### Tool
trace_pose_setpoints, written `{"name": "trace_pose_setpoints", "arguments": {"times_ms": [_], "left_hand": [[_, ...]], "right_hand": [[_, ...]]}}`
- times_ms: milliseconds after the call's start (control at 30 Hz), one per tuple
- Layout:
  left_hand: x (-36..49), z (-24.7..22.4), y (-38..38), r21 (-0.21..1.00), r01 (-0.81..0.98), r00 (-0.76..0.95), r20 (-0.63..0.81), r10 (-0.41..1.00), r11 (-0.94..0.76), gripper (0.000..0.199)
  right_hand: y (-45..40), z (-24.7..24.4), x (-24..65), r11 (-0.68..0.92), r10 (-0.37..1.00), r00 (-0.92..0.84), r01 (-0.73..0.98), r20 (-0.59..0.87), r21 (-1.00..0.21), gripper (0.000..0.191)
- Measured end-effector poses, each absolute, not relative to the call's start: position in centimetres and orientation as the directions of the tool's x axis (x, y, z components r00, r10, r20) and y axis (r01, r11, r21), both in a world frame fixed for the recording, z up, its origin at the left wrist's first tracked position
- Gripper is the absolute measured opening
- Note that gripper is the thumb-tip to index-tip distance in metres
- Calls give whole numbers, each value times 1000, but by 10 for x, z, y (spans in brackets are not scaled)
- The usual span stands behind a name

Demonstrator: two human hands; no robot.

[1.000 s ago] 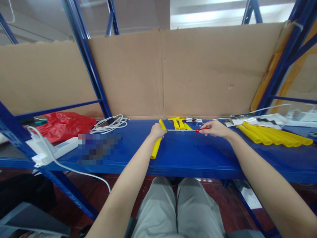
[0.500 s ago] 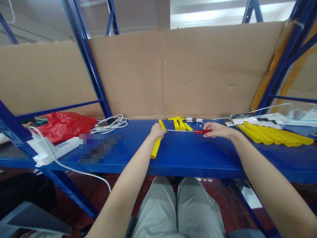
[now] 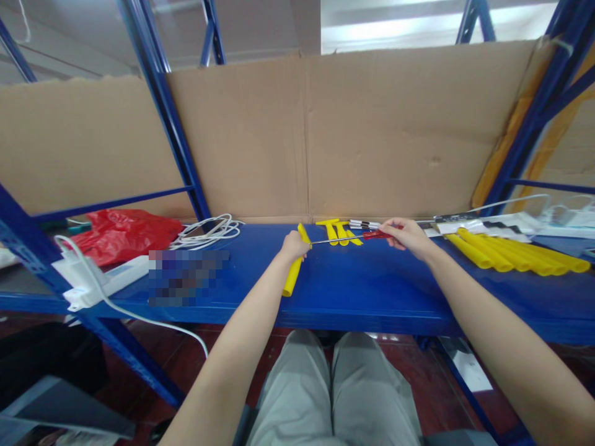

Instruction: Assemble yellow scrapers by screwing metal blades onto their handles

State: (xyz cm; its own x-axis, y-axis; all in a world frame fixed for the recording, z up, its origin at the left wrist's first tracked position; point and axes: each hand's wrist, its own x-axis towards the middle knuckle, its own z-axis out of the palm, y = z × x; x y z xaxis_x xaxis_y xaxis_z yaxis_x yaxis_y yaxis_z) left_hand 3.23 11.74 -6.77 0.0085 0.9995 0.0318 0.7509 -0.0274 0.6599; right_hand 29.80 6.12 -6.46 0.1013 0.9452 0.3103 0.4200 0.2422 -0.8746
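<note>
My left hand [image 3: 294, 246] is closed around a yellow T-shaped plastic piece [image 3: 292, 279], whose tube end points toward me over the blue shelf. In my right hand [image 3: 403, 235] is a screwdriver [image 3: 374, 235] with a red handle, gripped by the fingers. Its thin metal shaft runs left, and the tip meets the yellow piece beside my left fingers. The exact contact point is too small to make out. Behind the shaft lie several yellow T-shaped pieces [image 3: 331, 230], close to some black-and-white pens or sticks [image 3: 364, 224].
Yellow tubes [image 3: 515, 255] lie in a row at the right. At the left are a red plastic bag [image 3: 127, 235], a coiled white cable [image 3: 209, 233] and a white power strip [image 3: 125, 275]. Cardboard [image 3: 372, 136] stands along the back of the blue shelf [image 3: 357, 297].
My right hand has risen slightly and moved a little away from me, so the screwdriver now tilts up toward its handle. My left hand and the yellow piece stay put.
</note>
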Motion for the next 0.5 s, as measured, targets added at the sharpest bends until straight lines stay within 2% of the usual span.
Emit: {"name": "trace_pose_setpoints", "arguments": {"times_ms": [67, 267, 500], "left_hand": [[32, -68, 118, 666, 746, 11, 34, 999, -31, 3], [27, -69, 123, 671, 741, -33, 30, 999, 4, 5], [26, -70, 126, 677, 736, -46, 19, 999, 21, 7]], "right_hand": [[61, -66, 298, 208, 961, 96, 372, 260, -905, 46], [52, -64, 299, 160, 984, -120, 244, 133, -956, 52], [57, -65, 296, 195, 981, -57, 358, 187, -913, 42]]}}
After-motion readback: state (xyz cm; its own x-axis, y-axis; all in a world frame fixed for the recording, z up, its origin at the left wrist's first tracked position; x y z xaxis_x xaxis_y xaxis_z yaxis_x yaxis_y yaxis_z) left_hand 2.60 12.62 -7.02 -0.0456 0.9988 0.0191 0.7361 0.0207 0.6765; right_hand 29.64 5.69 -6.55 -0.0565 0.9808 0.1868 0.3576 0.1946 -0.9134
